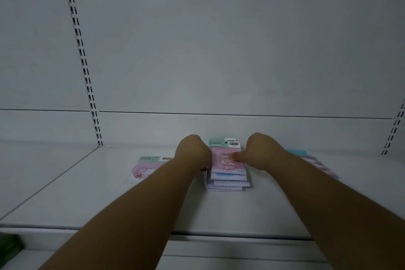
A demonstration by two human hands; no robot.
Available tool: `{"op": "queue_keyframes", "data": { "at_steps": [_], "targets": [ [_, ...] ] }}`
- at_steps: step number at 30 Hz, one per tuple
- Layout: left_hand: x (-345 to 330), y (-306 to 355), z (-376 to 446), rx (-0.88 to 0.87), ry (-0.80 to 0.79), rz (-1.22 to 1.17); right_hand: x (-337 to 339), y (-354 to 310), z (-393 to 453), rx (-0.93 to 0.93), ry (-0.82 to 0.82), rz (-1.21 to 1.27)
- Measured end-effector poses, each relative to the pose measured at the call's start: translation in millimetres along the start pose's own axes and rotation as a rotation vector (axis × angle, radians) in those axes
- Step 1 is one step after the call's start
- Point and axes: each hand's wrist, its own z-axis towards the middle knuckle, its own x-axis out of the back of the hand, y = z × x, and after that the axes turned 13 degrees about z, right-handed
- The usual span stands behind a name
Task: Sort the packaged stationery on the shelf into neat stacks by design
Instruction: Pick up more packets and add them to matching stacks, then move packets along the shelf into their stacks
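Head view, looking forward and down: two bare forearms are stretched from the near edge of a white shelf [65, 199] toward its back. Between them a stack of packets [229, 173] is seen, long axis running away from the viewer, lower packets fanned toward the front. The left hand [194, 152] is curled against the stack's left edge; the right hand [256, 151] is curled at its right edge, thumb laid on the pink top packet. Both lie equally near. A loose pink packet [146, 167] lies left; pale packets [311, 160] lie right, partly hidden.
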Motion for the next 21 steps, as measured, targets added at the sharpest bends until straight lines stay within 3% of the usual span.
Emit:
{"op": "queue_keyframes", "data": {
  "at_steps": [6, 10, 16, 21],
  "targets": [
    [15, -28, -18, -0.107, 0.186, 0.095, -11, -32, -10, 0.153, 0.180, -0.039],
    [49, -86, -40, -0.114, 0.295, 0.120, -35, -98, -33, 0.325, 0.230, 0.029],
    [122, -237, -90, -0.034, 0.409, 0.257, -104, -251, -77, 0.609, 0.175, 0.113],
    [201, -394, -145, 0.154, 0.463, 0.412, -187, -408, -114, 0.814, 0.061, 0.197]
  ]
}}
